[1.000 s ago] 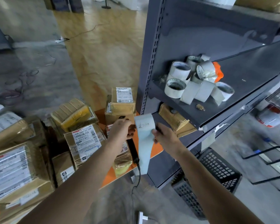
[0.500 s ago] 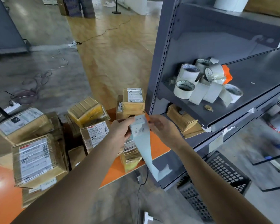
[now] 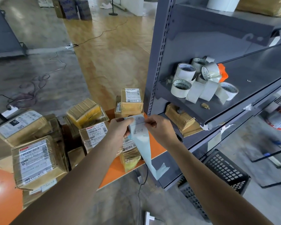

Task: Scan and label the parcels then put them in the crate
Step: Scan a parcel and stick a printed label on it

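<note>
both hands are up in front of the person, over the right end of the orange tabletop (image 3: 154, 149). the left hand (image 3: 118, 129) pinches the top left edge of a pale blue label strip (image 3: 142, 140), thumb over the front, and the right hand (image 3: 157, 125) pinches the top right edge with its fingertips. the strip carries some handwriting near the top and hangs down past the tabletop's near edge, curling at its lower end in front of the grey shelving unit (image 3: 159, 62).

the parcels (image 3: 37, 159) sit in a loose pile on the tabletop, brown taped boxes with white printed labels, most to the left of the hands. one small parcel (image 3: 131, 103) stands at the far edge, just beyond the hands, against the shelving post. another wrapped parcel (image 3: 131, 159) lies just under the strip at the near edge.

the black crate (image 3: 225, 172) sits on the floor to the right, partly under the lowest shelf, near the person's right forearm. on the middle shelf a cluster of tape rolls (image 3: 199, 78) is heaped together, with something orange (image 3: 222, 73) behind them. a thin cable (image 3: 140, 192) drops from the tabletop's edge to the floor.
</note>
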The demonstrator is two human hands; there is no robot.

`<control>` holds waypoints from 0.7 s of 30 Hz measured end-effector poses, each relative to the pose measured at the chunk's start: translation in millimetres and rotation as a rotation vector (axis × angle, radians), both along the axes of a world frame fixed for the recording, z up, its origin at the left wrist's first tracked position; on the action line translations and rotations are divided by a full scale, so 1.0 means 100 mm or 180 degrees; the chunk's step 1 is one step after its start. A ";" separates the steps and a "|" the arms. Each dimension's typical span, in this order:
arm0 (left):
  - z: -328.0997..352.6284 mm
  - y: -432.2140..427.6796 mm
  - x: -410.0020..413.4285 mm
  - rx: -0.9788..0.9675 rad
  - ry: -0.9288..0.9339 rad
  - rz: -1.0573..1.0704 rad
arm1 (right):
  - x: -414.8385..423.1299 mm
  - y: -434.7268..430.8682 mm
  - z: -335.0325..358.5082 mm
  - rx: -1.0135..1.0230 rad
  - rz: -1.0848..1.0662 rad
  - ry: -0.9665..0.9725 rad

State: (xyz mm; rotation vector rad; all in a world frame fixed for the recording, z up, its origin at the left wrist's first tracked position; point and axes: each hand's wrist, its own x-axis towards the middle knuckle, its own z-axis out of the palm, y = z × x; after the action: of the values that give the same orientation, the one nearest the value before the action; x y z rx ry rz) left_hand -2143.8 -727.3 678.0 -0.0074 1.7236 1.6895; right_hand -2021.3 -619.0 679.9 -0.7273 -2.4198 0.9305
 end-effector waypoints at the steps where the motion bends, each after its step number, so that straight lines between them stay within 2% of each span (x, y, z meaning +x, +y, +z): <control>1: 0.00 0.00 0.00 -0.0018 0.0010 0.0006 | 0.00 0.00 0.00 -0.0017 -0.0002 -0.0019; 6: -0.03 0.01 0.00 0.0037 0.0091 -0.0027 | 0.01 -0.01 0.00 0.0134 0.0125 -0.0164; 10: -0.07 0.01 -0.02 0.0048 0.0148 0.0065 | 0.08 0.00 0.05 -0.0077 0.0252 0.0006; 13: -0.10 -0.01 -0.02 0.0010 0.0134 0.0026 | 0.12 0.02 0.11 -0.0544 0.0299 0.0245; 17: -0.12 -0.05 -0.03 0.0070 0.0087 0.0095 | 0.20 0.07 0.18 -0.1568 0.0341 0.0561; 19: -0.11 -0.05 -0.02 0.0091 0.0113 0.0031 | 0.20 0.10 0.22 -0.1861 0.0303 0.0449; 21: -0.09 -0.04 0.00 0.0116 0.0109 -0.0085 | 0.15 0.10 0.24 -0.1825 0.0138 0.0158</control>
State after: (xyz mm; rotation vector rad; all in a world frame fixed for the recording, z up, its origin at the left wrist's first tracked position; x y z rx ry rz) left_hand -2143.9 -731.6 669.4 0.0614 1.7102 1.7103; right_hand -2006.1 -608.7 703.7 -0.8273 -2.1360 1.6688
